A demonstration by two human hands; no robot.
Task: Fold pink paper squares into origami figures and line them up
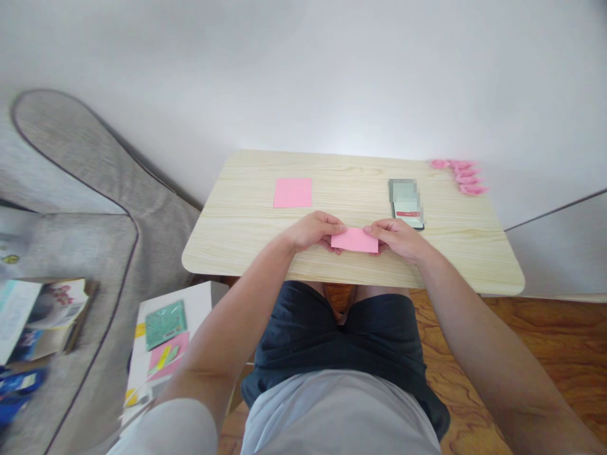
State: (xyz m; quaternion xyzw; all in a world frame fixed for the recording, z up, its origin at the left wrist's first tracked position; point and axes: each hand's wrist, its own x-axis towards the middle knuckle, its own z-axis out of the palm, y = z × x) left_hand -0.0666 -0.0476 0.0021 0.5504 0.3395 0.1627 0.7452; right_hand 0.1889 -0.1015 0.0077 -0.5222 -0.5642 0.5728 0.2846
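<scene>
Pink paper spans the gap between both hands in the head view, a narrow strip near the front edge of the pale wooden table. The left hand pinches its left end, thumb on top and fingers beneath; the right hand grips the right end the same way. Whether the strip touches the tabletop, I cannot tell. Beyond the left hand lies a flat pink sheet. A phone sits just behind the right hand, and pink ornaments cluster at the far right corner.
</scene>
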